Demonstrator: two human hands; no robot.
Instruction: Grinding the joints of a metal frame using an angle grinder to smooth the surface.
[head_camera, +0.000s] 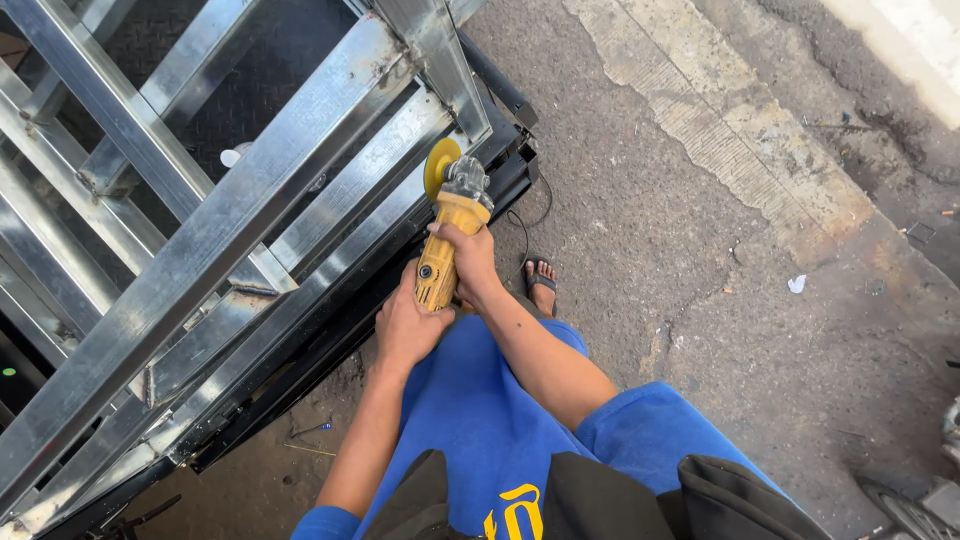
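Lower centre: blue shorts, the person's own, filling the bottom of the frame.
Centre: left hand, closed around the rear of the yellow grinder.
Just above: right hand, wrapped around the grinder's body further forward; the tool runs up and away from both hands.
Right of the hands: foot in a sandal on the concrete ground.
Upper centre: yellow disc at the grinder's head, against the metal frame, which spans the left half.
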